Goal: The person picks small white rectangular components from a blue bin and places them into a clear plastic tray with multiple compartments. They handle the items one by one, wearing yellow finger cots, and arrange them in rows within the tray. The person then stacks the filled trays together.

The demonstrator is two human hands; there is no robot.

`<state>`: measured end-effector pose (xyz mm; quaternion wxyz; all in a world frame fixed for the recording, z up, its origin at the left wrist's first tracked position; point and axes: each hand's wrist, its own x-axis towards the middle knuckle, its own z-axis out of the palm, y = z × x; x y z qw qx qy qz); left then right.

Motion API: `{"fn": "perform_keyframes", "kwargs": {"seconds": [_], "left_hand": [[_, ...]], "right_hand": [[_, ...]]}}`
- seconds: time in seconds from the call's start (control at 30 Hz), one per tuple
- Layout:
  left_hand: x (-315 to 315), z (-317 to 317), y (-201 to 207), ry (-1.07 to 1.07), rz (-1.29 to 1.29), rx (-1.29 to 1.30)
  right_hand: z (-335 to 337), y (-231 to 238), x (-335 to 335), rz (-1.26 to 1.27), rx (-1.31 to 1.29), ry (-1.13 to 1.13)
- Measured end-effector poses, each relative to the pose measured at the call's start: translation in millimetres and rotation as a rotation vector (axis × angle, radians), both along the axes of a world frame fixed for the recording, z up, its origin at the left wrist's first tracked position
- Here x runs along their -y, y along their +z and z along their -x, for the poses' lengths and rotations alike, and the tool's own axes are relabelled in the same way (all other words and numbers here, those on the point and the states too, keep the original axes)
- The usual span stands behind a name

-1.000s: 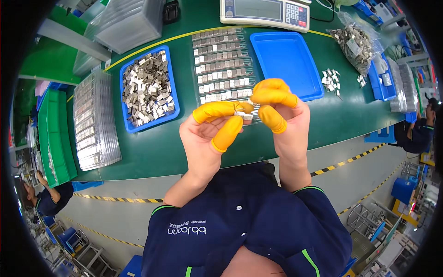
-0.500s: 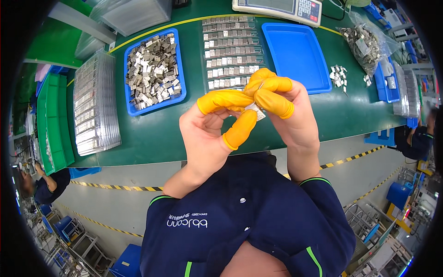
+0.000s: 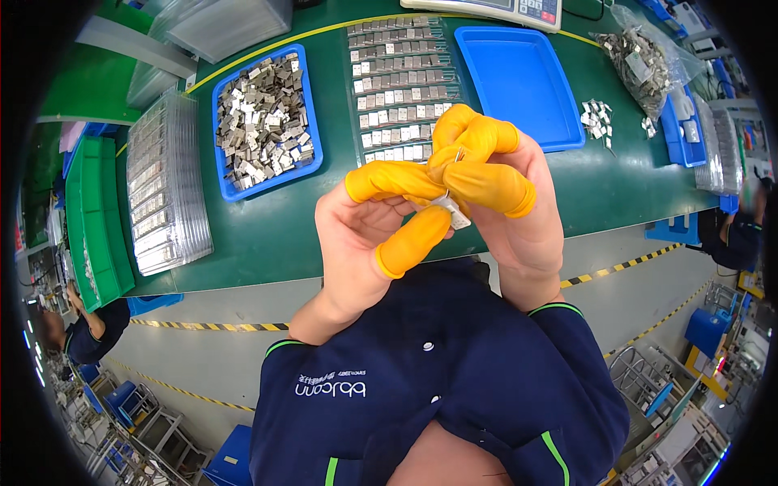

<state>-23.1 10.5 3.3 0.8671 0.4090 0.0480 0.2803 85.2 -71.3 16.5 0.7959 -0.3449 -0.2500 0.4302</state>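
Note:
My left hand [image 3: 356,243] pinches a small silver USB-type connector [image 3: 459,218] between its yellow-covered thumb and index finger. Its pale end sticks out below the fingertips, tilted down to the right. Against its upper end presses my right hand [image 3: 510,190], its yellow-covered fingers closed together. A thin metal piece [image 3: 459,155] shows as a sliver between the right fingertips; the rest is hidden. Just beyond the hands lies a clear tray [image 3: 354,113] with rows of similar connectors, its near end partly covered by my fingers.
A blue tray [image 3: 317,121] heaped with connectors stands left, beside stacked clear trays [image 3: 174,186] and a green bin [image 3: 101,219]. Behind my right hand is another blue tray [image 3: 519,89]. Loose pieces [image 3: 596,121], a plastic bag of parts [image 3: 640,69] and a scale [image 3: 539,11] are farther off.
Both hands stay pinched together in front of me. The connector's exposed end has dropped slightly and points more steeply down. The table's contents have shifted slightly upward in view.

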Motion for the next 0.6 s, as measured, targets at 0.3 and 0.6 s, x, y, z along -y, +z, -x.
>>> {"fn": "perform_keyframes", "kwargs": {"seconds": [0.3,0.6], "left_hand": [[-1,2,-1,-0.03,0.076,-0.055],[-6,-3,-9,-0.094,0.195,-0.086]], "right_hand": [[6,-2,-4,0.004,0.148,-0.106],[3,-4,-4,0.075,-0.147,-0.039]]}}
